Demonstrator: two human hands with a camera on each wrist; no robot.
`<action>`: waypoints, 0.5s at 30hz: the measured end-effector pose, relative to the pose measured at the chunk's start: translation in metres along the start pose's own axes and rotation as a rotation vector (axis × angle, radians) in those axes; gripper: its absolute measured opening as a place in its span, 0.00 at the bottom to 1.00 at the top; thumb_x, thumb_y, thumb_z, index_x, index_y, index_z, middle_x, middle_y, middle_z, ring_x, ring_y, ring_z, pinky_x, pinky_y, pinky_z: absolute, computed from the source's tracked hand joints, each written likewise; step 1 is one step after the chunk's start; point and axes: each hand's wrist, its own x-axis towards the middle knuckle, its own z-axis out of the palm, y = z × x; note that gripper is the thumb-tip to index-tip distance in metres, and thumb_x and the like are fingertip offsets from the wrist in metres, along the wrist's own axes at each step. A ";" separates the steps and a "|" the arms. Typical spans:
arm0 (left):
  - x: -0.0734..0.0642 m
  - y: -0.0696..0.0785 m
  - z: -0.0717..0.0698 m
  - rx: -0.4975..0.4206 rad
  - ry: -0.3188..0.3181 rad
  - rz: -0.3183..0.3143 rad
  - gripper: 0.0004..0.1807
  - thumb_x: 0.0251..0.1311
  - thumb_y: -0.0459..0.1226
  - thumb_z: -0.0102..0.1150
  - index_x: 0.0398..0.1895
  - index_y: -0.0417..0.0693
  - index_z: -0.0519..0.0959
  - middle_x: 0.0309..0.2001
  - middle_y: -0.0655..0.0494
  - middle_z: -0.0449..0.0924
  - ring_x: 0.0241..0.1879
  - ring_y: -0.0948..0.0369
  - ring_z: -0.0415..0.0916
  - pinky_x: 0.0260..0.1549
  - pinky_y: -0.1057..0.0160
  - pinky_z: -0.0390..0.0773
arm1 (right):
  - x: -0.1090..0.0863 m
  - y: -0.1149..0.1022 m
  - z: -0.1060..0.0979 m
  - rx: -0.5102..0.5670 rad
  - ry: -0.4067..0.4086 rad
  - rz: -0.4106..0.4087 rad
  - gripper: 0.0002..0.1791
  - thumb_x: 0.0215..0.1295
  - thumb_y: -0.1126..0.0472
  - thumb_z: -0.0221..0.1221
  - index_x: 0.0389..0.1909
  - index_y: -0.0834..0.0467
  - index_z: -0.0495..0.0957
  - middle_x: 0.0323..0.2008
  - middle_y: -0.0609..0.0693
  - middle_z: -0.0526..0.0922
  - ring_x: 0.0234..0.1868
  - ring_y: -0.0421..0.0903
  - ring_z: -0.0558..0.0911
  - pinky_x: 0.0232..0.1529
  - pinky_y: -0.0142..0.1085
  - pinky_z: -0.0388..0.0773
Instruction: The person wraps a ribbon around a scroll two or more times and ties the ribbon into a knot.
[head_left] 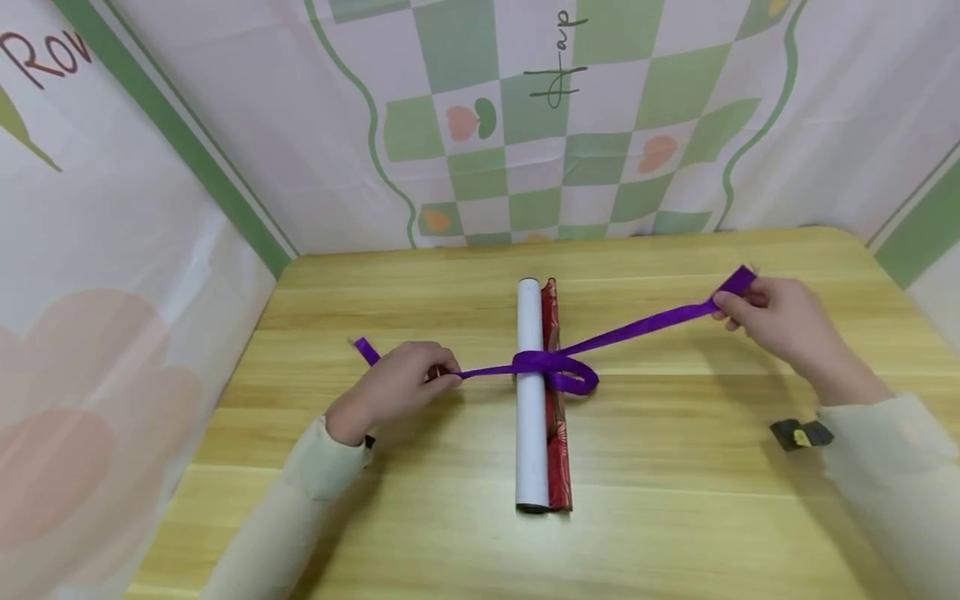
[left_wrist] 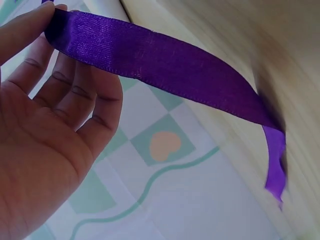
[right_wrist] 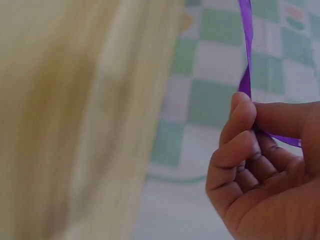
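Observation:
A purple ribbon [head_left: 637,329] wraps across the middle of a white roll [head_left: 532,442], with a loose loop lying to the roll's right. Against the roll's right side lies a red patterned strip [head_left: 558,467], partly covered by the ribbon. My left hand [head_left: 401,379] pinches the ribbon left of the roll between thumb and fingers; its free end hangs past the hand, as the left wrist view shows. Far to the right, my right hand [head_left: 787,321] pinches the other length near its end, raised above the table. Both lengths run fairly straight from the roll.
The roll stands lengthwise on a light wooden table [head_left: 660,533]. A patterned curtain [head_left: 465,50] hangs behind the table and another printed cloth [head_left: 112,250] along its left side. A small black and yellow item [head_left: 801,435] shows beside the right sleeve.

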 end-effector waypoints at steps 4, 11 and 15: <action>-0.007 -0.005 -0.003 0.003 0.015 -0.002 0.06 0.74 0.39 0.64 0.41 0.48 0.88 0.35 0.58 0.86 0.33 0.66 0.75 0.37 0.65 0.78 | -0.001 0.026 -0.003 -0.123 -0.027 -0.009 0.23 0.82 0.54 0.54 0.42 0.74 0.83 0.30 0.61 0.90 0.27 0.41 0.80 0.27 0.33 0.73; -0.008 -0.011 -0.001 -0.015 -0.003 -0.013 0.07 0.74 0.38 0.63 0.42 0.47 0.88 0.36 0.56 0.87 0.33 0.66 0.74 0.36 0.65 0.77 | -0.003 0.034 0.007 -0.386 -0.081 -0.090 0.19 0.76 0.57 0.57 0.41 0.74 0.80 0.33 0.69 0.84 0.36 0.66 0.81 0.39 0.58 0.79; -0.003 -0.009 0.005 -0.020 -0.033 -0.009 0.07 0.75 0.38 0.62 0.43 0.46 0.88 0.37 0.56 0.87 0.33 0.65 0.74 0.37 0.65 0.78 | -0.003 -0.002 0.035 -0.373 -0.024 -0.262 0.24 0.75 0.58 0.60 0.57 0.77 0.76 0.55 0.79 0.80 0.59 0.77 0.75 0.63 0.71 0.69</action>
